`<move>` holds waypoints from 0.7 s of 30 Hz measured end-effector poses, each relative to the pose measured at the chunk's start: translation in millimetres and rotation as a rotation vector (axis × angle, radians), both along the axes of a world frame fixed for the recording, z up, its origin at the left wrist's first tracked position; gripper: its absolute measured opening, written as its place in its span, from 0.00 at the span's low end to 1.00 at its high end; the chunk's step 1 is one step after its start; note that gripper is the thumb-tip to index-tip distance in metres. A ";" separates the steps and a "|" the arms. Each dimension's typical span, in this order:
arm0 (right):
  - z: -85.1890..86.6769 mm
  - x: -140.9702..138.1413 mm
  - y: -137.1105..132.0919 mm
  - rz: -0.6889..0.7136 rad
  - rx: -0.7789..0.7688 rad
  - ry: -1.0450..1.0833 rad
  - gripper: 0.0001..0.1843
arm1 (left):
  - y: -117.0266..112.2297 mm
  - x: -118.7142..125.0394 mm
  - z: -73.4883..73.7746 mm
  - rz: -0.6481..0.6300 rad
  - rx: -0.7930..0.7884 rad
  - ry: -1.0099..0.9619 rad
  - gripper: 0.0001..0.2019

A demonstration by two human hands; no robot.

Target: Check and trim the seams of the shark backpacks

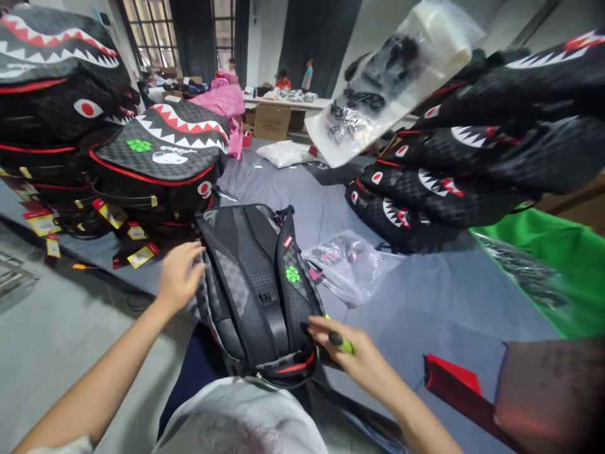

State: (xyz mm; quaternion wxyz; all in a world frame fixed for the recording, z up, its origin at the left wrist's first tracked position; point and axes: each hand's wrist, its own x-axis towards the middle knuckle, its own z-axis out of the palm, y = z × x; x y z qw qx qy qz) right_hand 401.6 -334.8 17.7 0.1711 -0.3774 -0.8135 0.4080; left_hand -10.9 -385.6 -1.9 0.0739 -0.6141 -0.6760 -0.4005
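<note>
A black backpack (258,287) with grey checks and a green patch lies back-side up on the grey table in front of me. My left hand (180,276) rests on its left edge, fingers bent against the side. My right hand (352,356) is at its lower right corner, fingers curled round a small black and lime-green tool (341,342).
Stacks of shark-mouth backpacks (161,157) stand at left and right (472,170). A clear bag of hardware (392,88) hangs at top. Another clear plastic bag (350,265) lies right of the backpack. Green plastic (548,265) sits at right. People work at a far table.
</note>
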 end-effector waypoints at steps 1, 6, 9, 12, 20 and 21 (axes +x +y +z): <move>7.5 -17.1 4.7 -0.008 0.086 0.037 0.21 | 10.9 20.0 0.5 -0.159 -0.075 0.134 0.21; 21.1 -109.3 9.5 0.279 0.521 -0.325 0.24 | 27.0 96.4 -28.6 -0.349 -0.357 0.405 0.21; 12.4 -125.5 18.4 0.122 0.553 -0.720 0.16 | -6.0 109.4 -56.5 -0.323 -0.328 0.425 0.21; 4.3 -108.4 35.8 -0.127 0.504 -0.853 0.17 | -45.4 110.3 -89.7 -0.306 -0.246 0.439 0.22; -16.5 -101.0 59.0 -0.301 0.416 -0.798 0.36 | -74.7 114.4 -146.6 -0.262 -0.209 0.404 0.24; -18.2 -102.5 60.5 -0.306 0.364 -0.793 0.32 | -77.2 115.9 -143.8 -0.267 -0.243 0.398 0.24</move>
